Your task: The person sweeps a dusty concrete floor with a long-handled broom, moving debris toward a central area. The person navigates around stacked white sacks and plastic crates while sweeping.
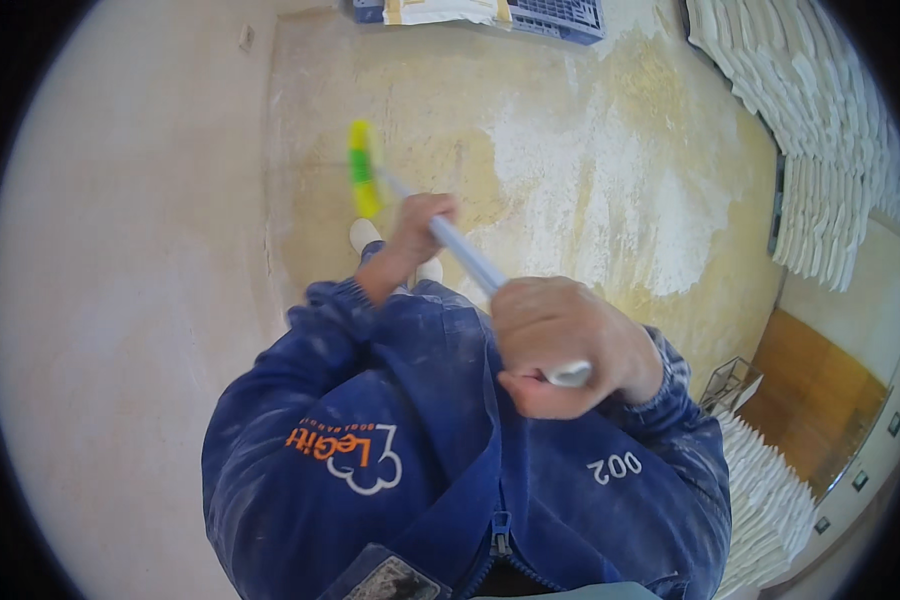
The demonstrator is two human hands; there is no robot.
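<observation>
Both of my hands are closed on a broom with a pale, slim handle [473, 262]. My right hand [565, 340] wraps the upper end in front of my chest, and the white end cap shows by its thumb. Farther down the handle, my left hand [417, 235] grips it. The broom's yellow and green head [361, 168] is blurred, low over the tan floor [400, 75], close to the left wall; I cannot tell whether it touches the floor. White powder [590, 190] is spread in a wide patch to the right of the broom.
A plain pale wall [120, 250] rises on the left. A blue pallet [560, 18] bearing a pale sack [445, 10] stands at the far side. Stacked white sacks [820, 130] line the right, with more sacks [760, 490] nearer. My white shoe [365, 234] is behind the broom head.
</observation>
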